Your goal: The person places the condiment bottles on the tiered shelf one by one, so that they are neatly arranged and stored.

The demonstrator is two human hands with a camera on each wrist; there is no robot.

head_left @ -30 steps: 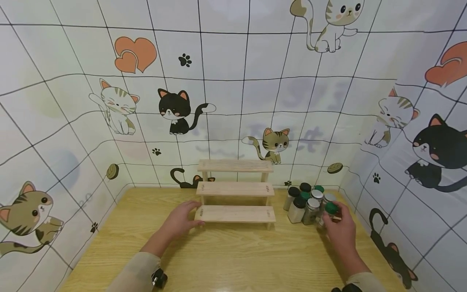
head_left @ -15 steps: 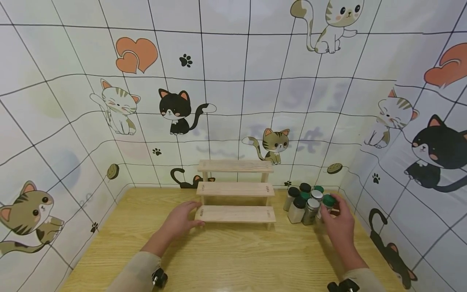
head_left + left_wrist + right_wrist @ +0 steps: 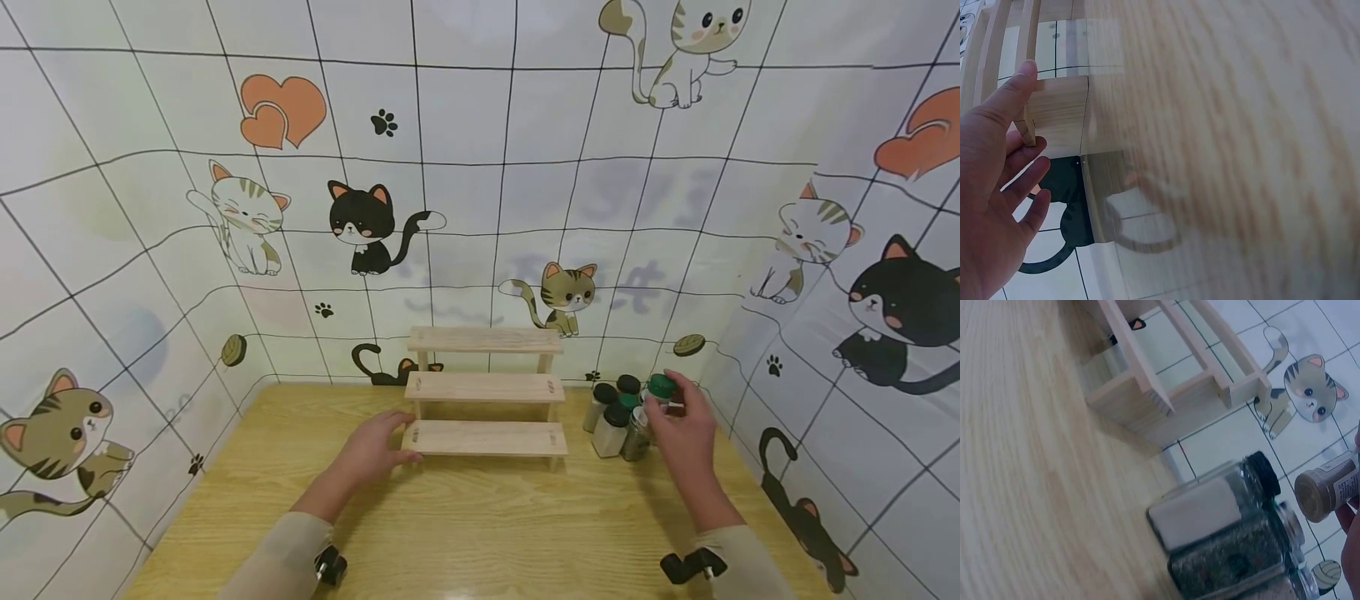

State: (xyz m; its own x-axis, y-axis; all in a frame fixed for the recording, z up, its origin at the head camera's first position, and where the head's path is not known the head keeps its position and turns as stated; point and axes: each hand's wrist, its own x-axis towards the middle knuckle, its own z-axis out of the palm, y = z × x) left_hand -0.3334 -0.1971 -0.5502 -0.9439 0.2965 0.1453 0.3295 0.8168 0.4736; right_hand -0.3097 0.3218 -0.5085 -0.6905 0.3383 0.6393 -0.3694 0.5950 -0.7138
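Observation:
A three-step wooden shelf (image 3: 483, 387) stands at the back of the table. My left hand (image 3: 369, 450) holds the left end of its lowest step; in the left wrist view the thumb of that hand (image 3: 991, 162) lies on top of the board, fingertips beneath. At the right, my right hand (image 3: 688, 425) grips a green-capped jar (image 3: 660, 387) above the other jars. The right wrist view shows that jar's base (image 3: 1316, 495) off the table, with the hand (image 3: 1352, 544) only partly in view. Below it stand a jar of white contents (image 3: 1197, 512) and one of dark herbs (image 3: 1229, 559).
Several jars with black, green and silver caps stand close together right of the shelf, among them a black-capped one (image 3: 611, 432). Cat-printed cloth walls (image 3: 465, 192) rise behind and beside the wooden table (image 3: 480, 533).
My right hand has lifted the green-capped jar up and a little to the left, over the group of jars. The left hand has stayed on the shelf.

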